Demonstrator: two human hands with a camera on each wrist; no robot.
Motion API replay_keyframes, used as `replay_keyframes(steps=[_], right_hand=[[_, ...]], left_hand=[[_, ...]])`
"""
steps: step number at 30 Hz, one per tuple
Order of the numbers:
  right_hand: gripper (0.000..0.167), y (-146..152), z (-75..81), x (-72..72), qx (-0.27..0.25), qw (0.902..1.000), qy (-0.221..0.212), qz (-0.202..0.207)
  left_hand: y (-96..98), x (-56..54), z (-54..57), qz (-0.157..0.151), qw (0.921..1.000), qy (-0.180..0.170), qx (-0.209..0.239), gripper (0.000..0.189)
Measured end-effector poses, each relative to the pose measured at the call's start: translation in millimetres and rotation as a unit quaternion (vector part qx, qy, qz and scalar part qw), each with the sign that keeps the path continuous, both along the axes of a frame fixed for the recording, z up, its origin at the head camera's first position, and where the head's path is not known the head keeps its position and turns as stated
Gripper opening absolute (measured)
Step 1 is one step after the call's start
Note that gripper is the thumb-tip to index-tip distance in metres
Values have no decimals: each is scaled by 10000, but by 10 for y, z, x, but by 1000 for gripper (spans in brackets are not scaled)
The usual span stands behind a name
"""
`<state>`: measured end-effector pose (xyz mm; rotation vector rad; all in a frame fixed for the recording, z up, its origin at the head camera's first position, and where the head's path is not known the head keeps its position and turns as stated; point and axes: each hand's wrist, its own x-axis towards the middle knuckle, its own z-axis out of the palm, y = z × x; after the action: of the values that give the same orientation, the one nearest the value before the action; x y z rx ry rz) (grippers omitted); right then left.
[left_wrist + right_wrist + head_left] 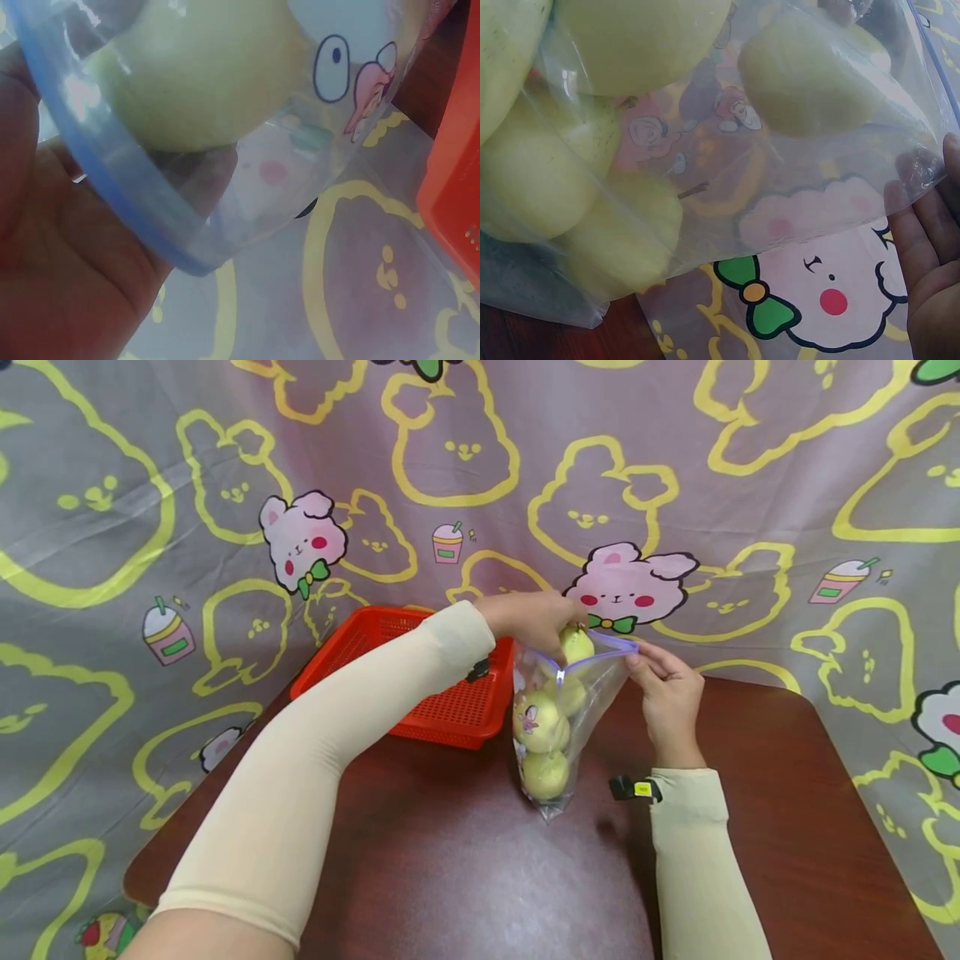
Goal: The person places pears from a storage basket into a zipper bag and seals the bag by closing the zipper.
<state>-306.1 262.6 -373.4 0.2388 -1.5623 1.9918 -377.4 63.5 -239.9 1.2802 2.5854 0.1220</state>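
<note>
A clear zip bag [592,714] with a purple-blue zip edge and printed cartoon figures stands above the table, several yellow-green pears [545,775] stacked inside it. My left hand [534,617] reaches over from the left into the bag's mouth and grips a pear [577,646] at the top. In the left wrist view, its fingers pass behind the zip edge and lie against the pear [210,75]. On the right, my right hand [671,697] pinches the corner of the bag's mouth between thumb and fingers, drawing the opening wide.
Behind my left forearm, a red plastic basket [442,731] with perforated walls stands at the table's back left. The dark brown wooden table [450,852] extends in front of the bag. A patterned cloth [495,527] with cartoon rabbits hangs right behind the table.
</note>
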Motion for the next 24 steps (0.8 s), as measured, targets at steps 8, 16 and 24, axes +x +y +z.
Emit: replay_keyframes(steps=[8, 16, 24], right_hand=[[27, 5, -21, -10, -83, 9999, 89, 76], [33, 7, -29, -2, -29, 10000, 9, -49], [34, -5, -25, -5, 8, 10000, 4, -36]], left_hand=[[66, -41, -58, 25, 9998, -120, -125, 49], [162, -135, -96, 181, 9986, -284, -401, 49], [160, -189, -187, 246, 9973, -305, -627, 50]])
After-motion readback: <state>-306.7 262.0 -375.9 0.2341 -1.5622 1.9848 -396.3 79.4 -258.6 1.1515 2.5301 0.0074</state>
